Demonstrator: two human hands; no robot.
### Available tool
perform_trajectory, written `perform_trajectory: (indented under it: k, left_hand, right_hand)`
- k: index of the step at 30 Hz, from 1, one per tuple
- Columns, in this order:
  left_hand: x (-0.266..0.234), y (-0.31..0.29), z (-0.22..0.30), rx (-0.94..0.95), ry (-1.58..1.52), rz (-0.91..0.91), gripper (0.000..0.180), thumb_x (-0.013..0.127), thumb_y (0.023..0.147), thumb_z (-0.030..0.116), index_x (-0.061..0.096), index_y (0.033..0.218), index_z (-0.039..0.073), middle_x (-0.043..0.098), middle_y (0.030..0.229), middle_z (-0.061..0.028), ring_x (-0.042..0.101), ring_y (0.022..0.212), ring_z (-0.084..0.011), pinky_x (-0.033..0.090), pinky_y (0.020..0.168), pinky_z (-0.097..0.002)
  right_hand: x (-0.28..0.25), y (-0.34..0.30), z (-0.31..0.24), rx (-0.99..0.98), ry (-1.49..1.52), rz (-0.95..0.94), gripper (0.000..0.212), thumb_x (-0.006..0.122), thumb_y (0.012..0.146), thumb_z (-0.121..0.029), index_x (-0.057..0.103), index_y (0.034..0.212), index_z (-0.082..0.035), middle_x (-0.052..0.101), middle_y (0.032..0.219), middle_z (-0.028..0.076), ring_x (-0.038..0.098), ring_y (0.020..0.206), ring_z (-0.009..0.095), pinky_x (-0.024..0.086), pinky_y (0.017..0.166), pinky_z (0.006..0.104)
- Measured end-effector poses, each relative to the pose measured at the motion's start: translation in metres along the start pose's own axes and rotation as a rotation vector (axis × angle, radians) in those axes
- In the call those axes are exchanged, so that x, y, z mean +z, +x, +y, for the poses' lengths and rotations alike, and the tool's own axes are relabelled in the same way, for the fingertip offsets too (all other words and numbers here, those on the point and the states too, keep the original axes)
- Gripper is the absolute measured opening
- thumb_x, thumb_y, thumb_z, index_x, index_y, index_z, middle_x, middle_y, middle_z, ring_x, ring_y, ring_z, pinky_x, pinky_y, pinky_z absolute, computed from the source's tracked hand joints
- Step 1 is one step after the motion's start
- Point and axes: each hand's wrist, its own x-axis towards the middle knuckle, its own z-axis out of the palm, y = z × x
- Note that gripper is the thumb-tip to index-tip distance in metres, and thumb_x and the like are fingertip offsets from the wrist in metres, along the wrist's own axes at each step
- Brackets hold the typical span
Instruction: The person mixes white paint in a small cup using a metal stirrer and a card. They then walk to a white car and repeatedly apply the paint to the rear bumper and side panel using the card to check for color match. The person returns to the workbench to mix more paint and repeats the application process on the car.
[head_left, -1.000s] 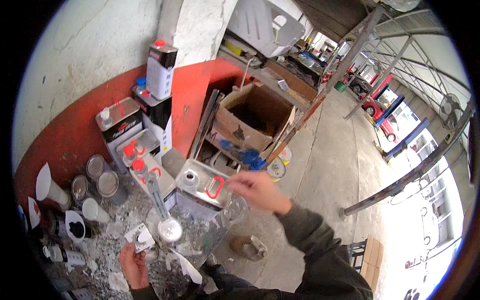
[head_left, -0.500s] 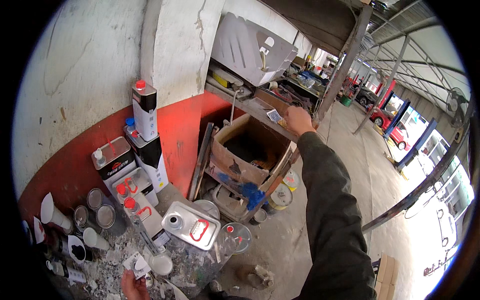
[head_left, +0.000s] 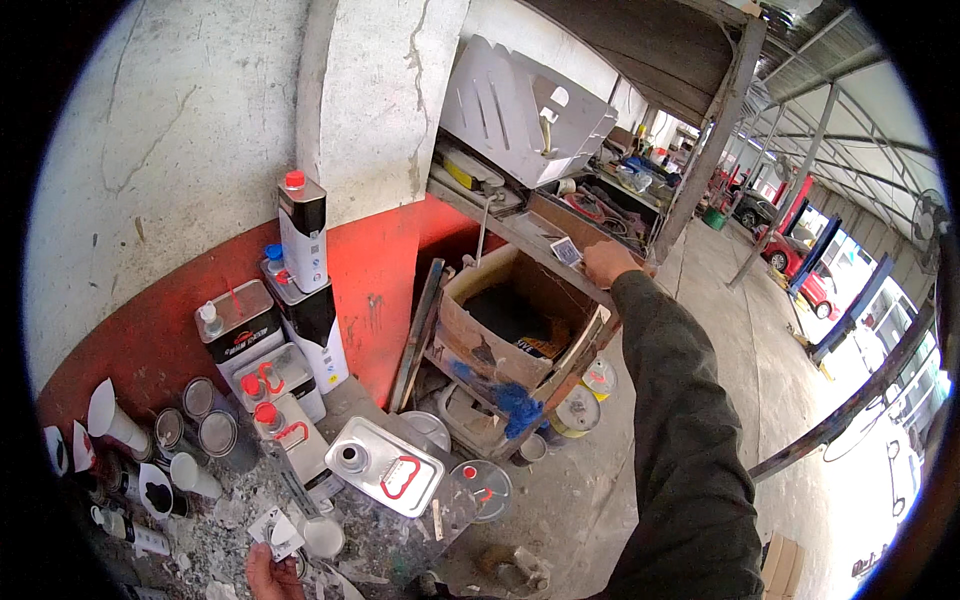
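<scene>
Shows, at centre, an open cardboard box (head_left: 475, 322). Shows, at seven o'clock, a red-handled silver can (head_left: 370, 470). Places the right hand (head_left: 607, 264) between two and three o'clock; cannot tell whether grasping or released. Places the left hand (head_left: 272, 577) far out at seven o'clock, pinching a white card (head_left: 277, 535). Locates a smaller pictured card (head_left: 566, 252) close by the right hand, at nine o'clock.

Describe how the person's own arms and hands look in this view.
The right sleeve is long, dark and greyish olive, loosely creased, reaching about to the wrist; I can make out no markings on it. The right hand is bare, with no glove. The left hand is ungloved too; its sleeve is out of view.
</scene>
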Motion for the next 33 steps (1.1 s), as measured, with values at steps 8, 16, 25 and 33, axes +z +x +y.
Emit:
perform_trajectory:
  k: [8, 16, 25, 33]
  left_hand:
    - [-0.018, 0.005, -0.014, -0.023, 0.0, -0.035, 0.014, 0.054, 0.089, 0.011, 0.059, 0.097, 0.001, 0.061, 0.094, -0.0084, 0.057, 0.088, -0.0178, 0.046, 0.078, -0.0365]
    - [0.033, -0.035, 0.02, 0.005, 0.042, -0.112, 0.01, 0.053, 0.091, 0.012, 0.055, 0.096, 0.004, 0.059, 0.092, -0.0058, 0.058, 0.088, -0.016, 0.047, 0.08, -0.0326]
    - [0.037, -0.097, 0.027, -0.278, 0.25, -0.422, 0.015, 0.053, 0.092, 0.011, 0.058, 0.1, 0.0, 0.064, 0.094, -0.0071, 0.06, 0.081, -0.0124, 0.049, 0.069, -0.0274]
    - [-0.003, -0.191, -0.042, -0.506, 0.591, -0.754, 0.013, 0.052, 0.091, 0.013, 0.059, 0.096, 0.003, 0.063, 0.09, -0.006, 0.061, 0.079, -0.0123, 0.047, 0.062, -0.0252]
  right_hand:
    - [-0.011, -0.016, 0.007, 0.152, 0.122, 0.217, 0.018, 0.058, 0.079, -0.019, 0.067, 0.083, -0.004, 0.066, 0.087, 0.018, 0.064, 0.085, 0.034, 0.051, 0.072, 0.0451]
    - [-0.059, -0.081, -0.023, 0.103, 0.855, 0.817, 0.018, 0.059, 0.088, -0.018, 0.067, 0.099, -0.007, 0.068, 0.091, 0.007, 0.065, 0.081, 0.018, 0.049, 0.071, 0.0297]
    - [-0.022, -0.41, -0.125, 0.414, 1.637, 0.506, 0.007, 0.059, 0.088, -0.008, 0.059, 0.089, -0.001, 0.062, 0.07, 0.003, 0.058, 0.059, 0.009, 0.045, 0.053, 0.0216]
    - [0.007, -0.712, -0.233, 1.126, 2.064, 0.555, 0.016, 0.056, 0.085, -0.003, 0.064, 0.098, 0.002, 0.067, 0.093, 0.011, 0.064, 0.087, 0.017, 0.051, 0.077, 0.0301]
